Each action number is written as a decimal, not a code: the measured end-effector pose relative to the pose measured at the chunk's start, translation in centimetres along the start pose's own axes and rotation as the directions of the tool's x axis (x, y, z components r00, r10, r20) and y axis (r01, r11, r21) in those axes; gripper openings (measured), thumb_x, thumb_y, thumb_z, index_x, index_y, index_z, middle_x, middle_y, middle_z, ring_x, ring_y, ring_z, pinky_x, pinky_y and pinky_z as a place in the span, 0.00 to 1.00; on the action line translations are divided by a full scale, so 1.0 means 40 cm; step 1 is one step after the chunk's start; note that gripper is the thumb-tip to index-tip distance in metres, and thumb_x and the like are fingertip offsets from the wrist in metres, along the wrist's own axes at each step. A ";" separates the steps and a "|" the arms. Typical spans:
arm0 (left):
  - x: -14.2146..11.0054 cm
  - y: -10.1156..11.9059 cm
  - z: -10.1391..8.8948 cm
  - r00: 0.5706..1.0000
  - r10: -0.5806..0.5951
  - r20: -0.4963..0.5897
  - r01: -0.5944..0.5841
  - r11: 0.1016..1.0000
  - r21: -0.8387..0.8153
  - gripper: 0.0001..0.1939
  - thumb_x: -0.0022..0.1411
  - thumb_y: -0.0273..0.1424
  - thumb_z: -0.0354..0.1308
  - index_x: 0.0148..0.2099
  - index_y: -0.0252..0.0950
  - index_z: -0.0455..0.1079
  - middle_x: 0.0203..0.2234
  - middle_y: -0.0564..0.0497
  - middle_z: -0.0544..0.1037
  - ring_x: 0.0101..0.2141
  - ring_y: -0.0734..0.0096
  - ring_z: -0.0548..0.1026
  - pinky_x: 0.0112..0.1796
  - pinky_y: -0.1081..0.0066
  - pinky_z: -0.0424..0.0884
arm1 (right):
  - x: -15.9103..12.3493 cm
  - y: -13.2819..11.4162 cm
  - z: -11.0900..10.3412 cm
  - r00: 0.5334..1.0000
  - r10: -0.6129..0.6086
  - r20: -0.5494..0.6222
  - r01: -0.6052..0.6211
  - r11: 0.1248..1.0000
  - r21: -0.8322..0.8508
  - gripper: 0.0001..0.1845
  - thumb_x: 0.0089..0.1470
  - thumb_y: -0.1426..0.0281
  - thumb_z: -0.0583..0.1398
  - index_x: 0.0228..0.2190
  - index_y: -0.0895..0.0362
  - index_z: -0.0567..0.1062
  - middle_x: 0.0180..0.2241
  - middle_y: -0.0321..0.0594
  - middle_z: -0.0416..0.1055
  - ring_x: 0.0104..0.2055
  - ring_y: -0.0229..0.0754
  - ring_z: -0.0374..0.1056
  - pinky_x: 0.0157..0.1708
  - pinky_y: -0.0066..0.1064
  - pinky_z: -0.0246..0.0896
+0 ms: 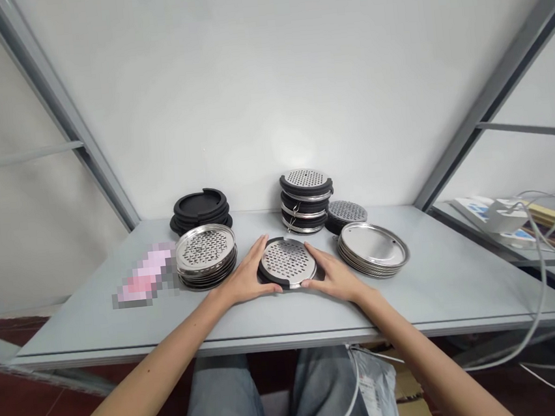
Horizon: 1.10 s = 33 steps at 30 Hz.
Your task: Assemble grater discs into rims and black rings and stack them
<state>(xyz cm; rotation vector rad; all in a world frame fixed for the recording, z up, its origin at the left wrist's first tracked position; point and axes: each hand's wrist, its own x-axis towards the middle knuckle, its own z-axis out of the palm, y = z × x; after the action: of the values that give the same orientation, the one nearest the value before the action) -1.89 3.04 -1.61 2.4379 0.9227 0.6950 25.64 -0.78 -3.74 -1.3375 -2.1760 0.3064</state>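
A round perforated metal plate (288,261) lies flat on the table in front of me, a black rubber-like rim (270,275) around its left part. My left hand (250,273) curves round the left side, with the thumb at the near edge and the fingers at the far edge. On the right side, my right hand (331,273) grips in the same way. A stack of perforated metal plates (206,249) stands left of my left hand. Close to my right hand is a pile of smooth metal discs (373,246) with raised rims.
Black round rings or trays (201,206) are stacked at the back left. At the back centre stands a pile of rimmed plates (307,200) with wire clips, beside another dark-sided perforated plate (347,212). A pixelated pink item (147,273) lies left. White cables (539,274) hang at right.
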 end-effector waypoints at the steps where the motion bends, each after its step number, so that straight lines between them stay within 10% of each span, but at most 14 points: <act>1: 0.000 0.000 0.002 1.000 -0.002 -0.001 0.002 1.000 0.004 0.62 0.48 0.51 0.66 0.70 0.38 0.29 0.68 0.40 0.39 0.66 0.52 0.41 0.63 0.55 0.46 | 0.001 0.000 0.002 1.000 0.007 -0.006 -0.007 1.000 -0.002 0.54 0.47 0.47 0.62 0.65 0.59 0.49 0.63 0.55 0.54 0.63 0.58 0.54 0.60 0.51 0.53; 25: 0.001 0.010 0.015 0.990 -0.140 -0.029 0.140 0.990 -0.010 0.64 0.42 0.55 0.67 0.70 0.34 0.36 0.65 0.37 0.51 0.64 0.47 0.51 0.61 0.54 0.53 | 0.001 -0.021 0.001 1.000 0.029 0.007 -0.029 1.000 -0.008 0.50 0.50 0.48 0.60 0.65 0.56 0.48 0.62 0.53 0.56 0.61 0.60 0.58 0.57 0.54 0.55; 33: -0.011 0.005 0.017 0.981 -0.183 0.072 0.175 0.979 0.102 0.56 0.46 0.57 0.63 0.69 0.39 0.44 0.67 0.38 0.41 0.64 0.40 0.48 0.59 0.51 0.55 | 0.000 -0.021 -0.001 0.999 0.006 -0.044 -0.004 0.999 0.032 0.47 0.50 0.51 0.61 0.64 0.56 0.51 0.62 0.53 0.57 0.61 0.58 0.58 0.58 0.53 0.55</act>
<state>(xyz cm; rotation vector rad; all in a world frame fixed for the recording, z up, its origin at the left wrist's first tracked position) -1.68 2.42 -2.16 2.4064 1.1489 0.4952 25.04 -1.19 -3.31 -1.3203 -2.1232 0.3088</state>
